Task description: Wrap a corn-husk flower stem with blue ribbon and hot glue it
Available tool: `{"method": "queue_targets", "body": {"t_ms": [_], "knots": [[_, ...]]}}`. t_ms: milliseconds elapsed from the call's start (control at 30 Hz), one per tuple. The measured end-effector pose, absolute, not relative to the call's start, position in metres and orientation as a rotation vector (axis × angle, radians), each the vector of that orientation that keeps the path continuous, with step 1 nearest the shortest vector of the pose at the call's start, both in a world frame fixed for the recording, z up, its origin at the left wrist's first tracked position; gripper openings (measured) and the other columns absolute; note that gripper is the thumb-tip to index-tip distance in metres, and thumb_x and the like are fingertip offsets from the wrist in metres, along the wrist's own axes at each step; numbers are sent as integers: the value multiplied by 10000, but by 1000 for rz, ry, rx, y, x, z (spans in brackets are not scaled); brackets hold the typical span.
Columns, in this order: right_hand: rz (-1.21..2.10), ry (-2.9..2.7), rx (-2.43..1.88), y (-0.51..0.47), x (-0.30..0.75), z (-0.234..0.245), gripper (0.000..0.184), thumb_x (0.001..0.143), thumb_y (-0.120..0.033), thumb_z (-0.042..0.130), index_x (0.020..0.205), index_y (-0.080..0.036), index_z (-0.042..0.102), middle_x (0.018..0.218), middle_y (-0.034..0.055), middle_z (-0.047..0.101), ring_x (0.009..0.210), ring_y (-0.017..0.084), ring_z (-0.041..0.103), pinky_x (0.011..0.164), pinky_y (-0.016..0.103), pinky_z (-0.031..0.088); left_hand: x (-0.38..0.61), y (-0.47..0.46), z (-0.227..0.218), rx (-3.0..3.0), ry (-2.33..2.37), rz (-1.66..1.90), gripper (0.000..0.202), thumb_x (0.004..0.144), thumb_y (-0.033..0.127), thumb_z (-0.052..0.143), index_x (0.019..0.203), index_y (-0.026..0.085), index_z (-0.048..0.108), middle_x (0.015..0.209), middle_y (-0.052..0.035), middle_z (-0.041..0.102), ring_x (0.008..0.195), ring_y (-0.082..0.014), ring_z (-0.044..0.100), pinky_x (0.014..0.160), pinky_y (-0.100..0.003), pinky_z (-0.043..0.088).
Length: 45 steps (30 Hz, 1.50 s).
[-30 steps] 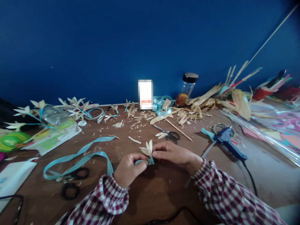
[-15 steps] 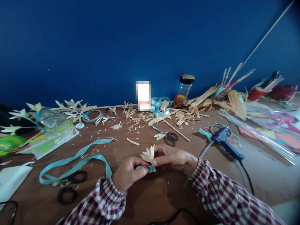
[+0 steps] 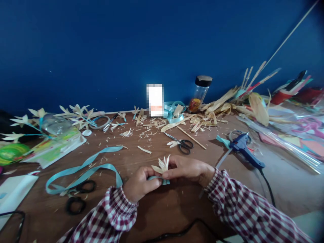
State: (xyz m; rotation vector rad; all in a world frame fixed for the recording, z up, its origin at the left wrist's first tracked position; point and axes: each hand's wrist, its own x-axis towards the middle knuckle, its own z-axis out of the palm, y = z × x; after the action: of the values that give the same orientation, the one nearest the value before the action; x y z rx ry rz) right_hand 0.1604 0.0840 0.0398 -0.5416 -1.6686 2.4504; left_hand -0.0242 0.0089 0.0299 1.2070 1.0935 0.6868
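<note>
Between my two hands is a pale corn-husk flower [image 3: 162, 166] with pointed petals fanned upward. My right hand [image 3: 188, 170] pinches its base between thumb and fingers. My left hand [image 3: 141, 185] is closed on a light blue ribbon [image 3: 165, 182], whose end shows just below the flower, pressed against its base. The fingertips partly hide where ribbon and flower meet. A long loop of the same blue ribbon [image 3: 86, 176] lies on the table left of my left hand. Beyond my right hand lie small black-handled scissors [image 3: 185, 146].
A blue glue gun [image 3: 245, 150] with its cord lies to the right. Larger black-handled scissors [image 3: 76, 205] rest at left. Finished husk flowers [image 3: 21, 122] on blue stems, a tilted jar [image 3: 199, 96], dried husks [image 3: 215, 113] and scraps line the wall.
The flower has turned slightly, its petals now showing at a different angle. Both hands keep their hold, and the view has shifted a little.
</note>
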Motion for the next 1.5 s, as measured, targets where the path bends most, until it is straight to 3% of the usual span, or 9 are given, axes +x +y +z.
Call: {"method": "queue_targets", "body": {"t_ms": [200,433,567,867,1033,1200,1500], "knots": [[2356,-1751,-682,85,161,42,257,809,-386,642,795,-134,594,611,-51,478,481,43,368,414,181,240,-23,7,33,1249,1399,591,311,649,355,599,814,125,727,757,-67,713,680,-187,579,648,-286,425],[2026,-1906,-744,88,159,31,300,803,-419,640,716,-141,568,600,-43,508,516,65,410,462,194,293,-15,7,44,1243,1601,630,266,645,374,573,682,136,687,595,-32,639,558,-147,510,552,-258,386],[1882,-1969,-729,89,158,27,280,797,-392,640,694,-145,559,626,-29,533,583,88,461,521,204,354,-15,7,46,1228,1649,636,233,652,339,584,693,139,694,589,-24,646,532,-137,506,524,-243,377],[1317,-2169,-962,81,153,35,135,802,-228,608,688,-163,576,608,-25,553,583,109,474,528,225,343,-8,2,47,1487,1804,730,142,677,225,584,680,155,708,568,-19,676,533,-162,582,534,-249,410],[1148,-2158,-972,76,149,30,162,783,-208,629,657,-180,531,596,-30,531,558,104,451,512,227,319,-5,-4,41,1689,1910,736,141,706,219,584,768,175,702,724,-37,723,665,-198,652,646,-290,456],[1086,-2044,-1167,71,141,31,256,738,-198,640,575,-201,443,551,-37,494,524,103,419,502,234,301,1,-9,37,1885,2068,674,147,744,300,614,821,209,701,801,-35,717,736,-214,656,665,-295,441],[1106,-1859,-1378,67,132,28,214,715,-254,633,574,-203,481,537,-32,514,517,113,456,505,240,318,9,-8,31,2160,2301,711,133,799,329,615,776,230,700,694,-15,671,643,-169,612,562,-267,342]]}}
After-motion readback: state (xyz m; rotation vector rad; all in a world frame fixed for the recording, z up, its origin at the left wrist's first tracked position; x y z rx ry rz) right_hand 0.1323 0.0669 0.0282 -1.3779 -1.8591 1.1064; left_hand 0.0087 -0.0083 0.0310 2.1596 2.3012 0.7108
